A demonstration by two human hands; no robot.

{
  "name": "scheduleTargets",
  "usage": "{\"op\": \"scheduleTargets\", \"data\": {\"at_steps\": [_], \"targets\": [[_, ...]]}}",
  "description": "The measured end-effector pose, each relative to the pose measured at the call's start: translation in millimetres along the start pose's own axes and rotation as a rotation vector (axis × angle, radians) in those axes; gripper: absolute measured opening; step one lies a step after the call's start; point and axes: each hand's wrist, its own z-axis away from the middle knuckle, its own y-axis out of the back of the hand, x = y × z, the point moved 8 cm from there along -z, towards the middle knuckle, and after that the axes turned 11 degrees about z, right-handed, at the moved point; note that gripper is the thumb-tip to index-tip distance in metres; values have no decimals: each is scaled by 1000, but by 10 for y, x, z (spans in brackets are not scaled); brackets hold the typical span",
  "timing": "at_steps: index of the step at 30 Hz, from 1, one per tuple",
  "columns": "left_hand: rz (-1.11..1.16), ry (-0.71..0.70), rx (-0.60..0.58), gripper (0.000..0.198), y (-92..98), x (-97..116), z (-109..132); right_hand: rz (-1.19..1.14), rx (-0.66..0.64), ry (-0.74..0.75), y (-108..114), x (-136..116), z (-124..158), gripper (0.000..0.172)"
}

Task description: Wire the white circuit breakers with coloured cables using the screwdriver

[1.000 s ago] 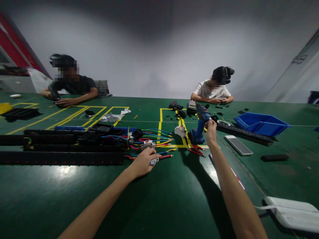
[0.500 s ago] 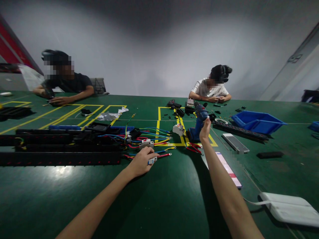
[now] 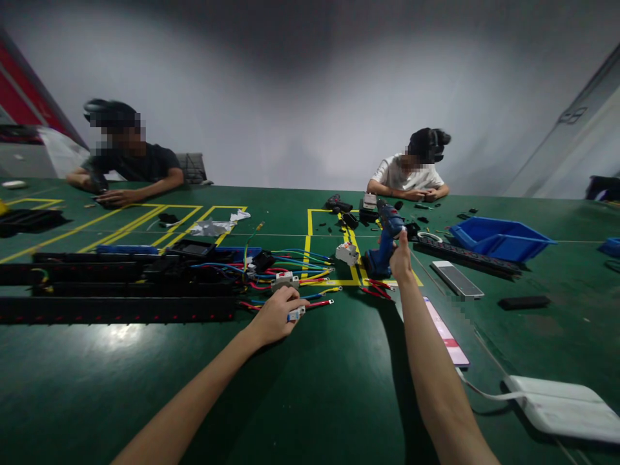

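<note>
Green matting covers the table [image 3: 310, 387], with long black strips [image 3: 116, 309] lying at far left. My left hand [image 3: 276, 318] rests beside the tangle of coloured wires [image 3: 300, 271], fingers curled and pinching a small breaker [image 3: 296, 314]. Further right, my right hand [image 3: 401, 258] meets the upright blue drill [image 3: 386, 236]; whether it grips, I cannot tell. Beyond sits a blue bin [image 3: 498, 237].

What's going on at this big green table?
Someone at the green table holds a small circuit breaker in the left hand, beside a tangle of coloured wires. The right hand is up against an upright blue cordless drill; whether it grips is unclear. A person in black and a person in white work on the far side.
</note>
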Motion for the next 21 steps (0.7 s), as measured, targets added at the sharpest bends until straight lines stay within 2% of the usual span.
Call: {"op": "scheduleTargets", "data": {"at_steps": [5,16,21], "targets": [[-3,-6,3,40,-9,-9,-4,-64,-69,-42,-52,-77,55,59],[-33,-10,14,40,-9,-1,-4,-187,-60,38,-193,-201,79,46],[-31,-10,5,41,-11,1,-5,-206,-30,113,-222,-389,80,41]]}}
